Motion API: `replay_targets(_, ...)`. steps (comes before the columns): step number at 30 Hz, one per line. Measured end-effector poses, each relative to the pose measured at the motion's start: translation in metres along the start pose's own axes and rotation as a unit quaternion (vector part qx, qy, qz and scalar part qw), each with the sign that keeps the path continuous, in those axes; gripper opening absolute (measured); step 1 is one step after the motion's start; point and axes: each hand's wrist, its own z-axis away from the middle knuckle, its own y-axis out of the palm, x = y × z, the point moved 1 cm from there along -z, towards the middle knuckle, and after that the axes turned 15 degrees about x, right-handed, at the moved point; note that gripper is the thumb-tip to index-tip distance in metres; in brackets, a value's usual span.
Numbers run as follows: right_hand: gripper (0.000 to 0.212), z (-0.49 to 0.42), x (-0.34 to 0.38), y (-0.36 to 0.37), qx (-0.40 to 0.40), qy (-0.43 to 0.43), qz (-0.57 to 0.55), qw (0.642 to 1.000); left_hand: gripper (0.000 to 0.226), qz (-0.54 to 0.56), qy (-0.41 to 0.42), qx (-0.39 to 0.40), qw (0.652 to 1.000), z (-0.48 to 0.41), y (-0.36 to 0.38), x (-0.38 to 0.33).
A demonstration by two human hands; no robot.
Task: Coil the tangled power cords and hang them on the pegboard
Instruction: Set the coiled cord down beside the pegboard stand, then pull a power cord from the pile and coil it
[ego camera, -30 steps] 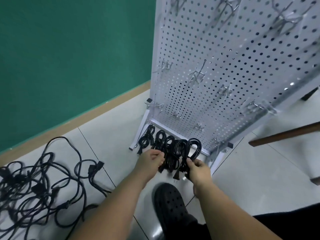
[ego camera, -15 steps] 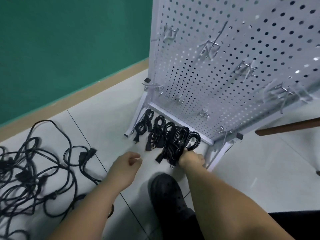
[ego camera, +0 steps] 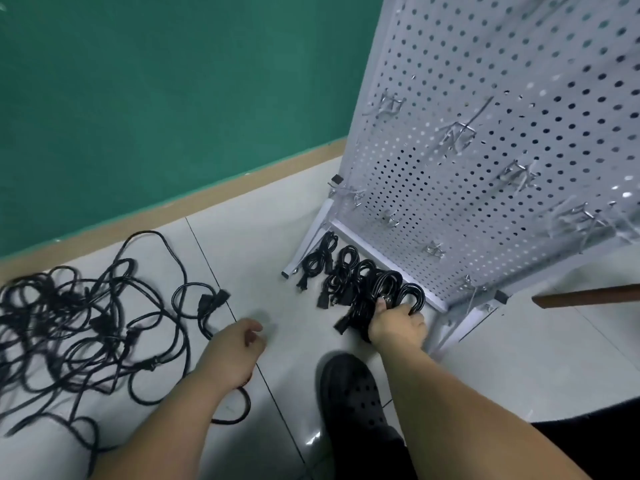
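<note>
A white pegboard (ego camera: 485,168) with metal hooks stands tilted on the floor at the right. Several coiled black power cords (ego camera: 341,268) lie in a row at its foot. My right hand (ego camera: 396,327) grips the rightmost coiled cord (ego camera: 412,294) at the end of that row. My left hand (ego camera: 230,355) hovers over the floor tile with loosely curled fingers, holding nothing. A tangled heap of black cords (ego camera: 72,334) spreads across the floor at the left, one plug end (ego camera: 213,301) lying near my left hand.
A black perforated clog (ego camera: 353,393) on my foot sits between my arms. The green wall (ego camera: 173,98) with a tan skirting runs behind. A brown wooden bar (ego camera: 588,296) juts in at the right past the pegboard's leg (ego camera: 457,327).
My left hand has let go of the coiled cords and drawn back to the left toward the tangled heap. My right hand stays gripping the rightmost coil. The view has tilted down.
</note>
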Motion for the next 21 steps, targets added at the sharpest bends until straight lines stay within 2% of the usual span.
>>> replay_targets(4,0.078,0.035,0.024,0.016,-0.05,-0.113,0.041,0.992,0.032,-0.025,-0.002,-0.028,0.999,0.023,-0.013,0.01)
replay_targets(8,0.08,0.062,0.051,0.046,-0.048,-0.233,0.109,0.965,0.037,-0.021,-0.007,-0.044,0.999,0.044,-0.022,0.023)
replay_targets(14,0.08,0.097,0.079,0.099,0.028,-0.35,0.173,0.92,0.048,-0.058,-0.05,-0.082,0.994,0.072,-0.033,0.065)
replay_targets(21,0.075,0.117,0.098,0.146,0.145,-0.379,0.26,0.876,0.056,-0.038,-0.096,-0.117,0.988,0.097,-0.05,0.107)
